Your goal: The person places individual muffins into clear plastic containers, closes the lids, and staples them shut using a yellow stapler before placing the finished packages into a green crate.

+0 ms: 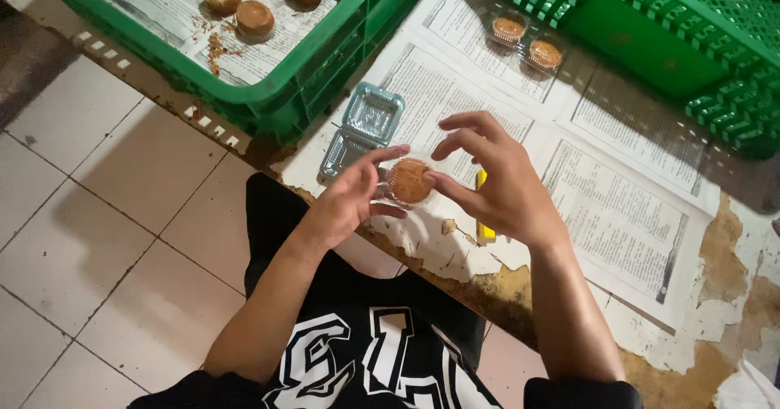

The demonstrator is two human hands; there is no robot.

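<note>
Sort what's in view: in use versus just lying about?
In use: small brown cake held between left hand and right hand; open clear clamshell box beside them.
Lying about: green crate of cakes, two boxed cakes, yellow object, newspaper sheets.

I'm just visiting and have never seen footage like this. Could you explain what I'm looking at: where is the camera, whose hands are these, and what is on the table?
There is no machine here. The one picture comes from a camera worn on a person's head, looking down at their own bare hands. The left hand and right hand together hold a small brown cake in a clear wrapper. Under them is a worn table covered with newspaper sheets. An open clear plastic clamshell box lies just beyond the left hand. A green crate at the top left holds more cakes. Two packed cakes sit further back, beside another green crate.
</note>
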